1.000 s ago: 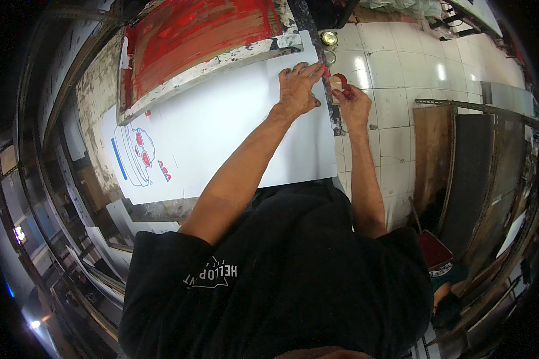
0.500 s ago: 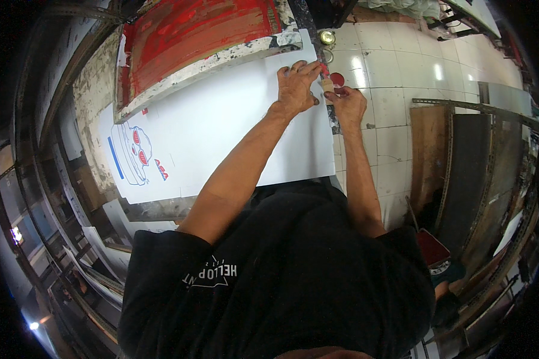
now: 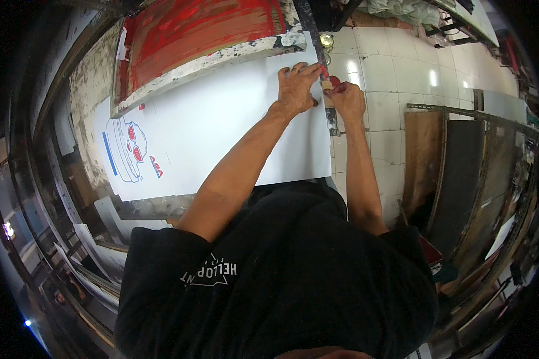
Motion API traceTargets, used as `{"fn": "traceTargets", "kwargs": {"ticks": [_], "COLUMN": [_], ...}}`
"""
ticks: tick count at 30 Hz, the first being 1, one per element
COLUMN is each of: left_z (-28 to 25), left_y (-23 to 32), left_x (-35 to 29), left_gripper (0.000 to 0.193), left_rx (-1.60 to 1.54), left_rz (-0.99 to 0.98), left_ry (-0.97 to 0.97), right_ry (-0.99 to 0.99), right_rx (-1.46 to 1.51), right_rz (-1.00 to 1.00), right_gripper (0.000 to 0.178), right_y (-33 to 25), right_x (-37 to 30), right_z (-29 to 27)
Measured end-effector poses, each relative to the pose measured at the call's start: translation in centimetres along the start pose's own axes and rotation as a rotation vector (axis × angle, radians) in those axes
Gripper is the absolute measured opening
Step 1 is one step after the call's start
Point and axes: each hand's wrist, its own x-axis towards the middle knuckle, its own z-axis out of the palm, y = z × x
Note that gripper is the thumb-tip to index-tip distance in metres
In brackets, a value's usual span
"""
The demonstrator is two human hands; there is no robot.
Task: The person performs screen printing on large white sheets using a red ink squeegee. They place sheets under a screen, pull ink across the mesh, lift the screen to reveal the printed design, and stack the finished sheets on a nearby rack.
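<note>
A large white sheet (image 3: 221, 128) with blue and red printing at its left end lies on the table. My left hand (image 3: 294, 85) rests on the sheet near its far right corner, fingers spread. Just past the right edge, my right hand (image 3: 348, 100) has thumb and fingers pinched together at a small beige strip (image 3: 326, 85), which looks like tape. Red smears show beside the left fingertips. The right fingertips partly hide the strip. Beyond the sheet, a screen-printing frame (image 3: 203, 76) with red ink on its mesh overlaps the sheet's far side.
A red round thing (image 3: 335, 80) shows behind my right fingers, and a shiny tin (image 3: 326, 40) stands farther off. Pale floor tiles (image 3: 383, 78) lie to the right. Boards (image 3: 461, 173) lean in a metal rack at the far right; more panels (image 3: 111, 221) stand at the left.
The view has shifted slightly. My right hand has drawn a little closer to the beige strip and covers more of the red round thing. My left hand stays on the sheet.
</note>
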Motion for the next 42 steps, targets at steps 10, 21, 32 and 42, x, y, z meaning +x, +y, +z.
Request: {"fn": "traceTargets", "kwargs": {"ticks": [10,21,32,42], "left_z": [0.4,1.1,0.3,-0.5], "left_y": [0.0,-0.2,0.4,0.8], "left_x": [-0.1,0.1,0.1,-0.1], "left_gripper": [0.082,0.09,0.092,0.086], "left_rx": [-0.024,0.073,0.049,0.082], "left_rz": [0.018,0.01,-0.021,-0.014], "left_ry": [0.037,0.042,-0.002,-0.047], "right_ry": [0.062,-0.022,0.031,-0.221], "right_rx": [-0.167,-0.154,-0.169,0.101], "right_rz": [0.081,0.101,-0.027,-0.073], "right_gripper": [0.039,0.046,0.041,0.042], "right_y": [-1.5,-2.3,-0.8,2.2], "right_x": [1.1,1.1,0.9,1.1], "right_z": [0.5,-0.3,0.3,-0.4]}}
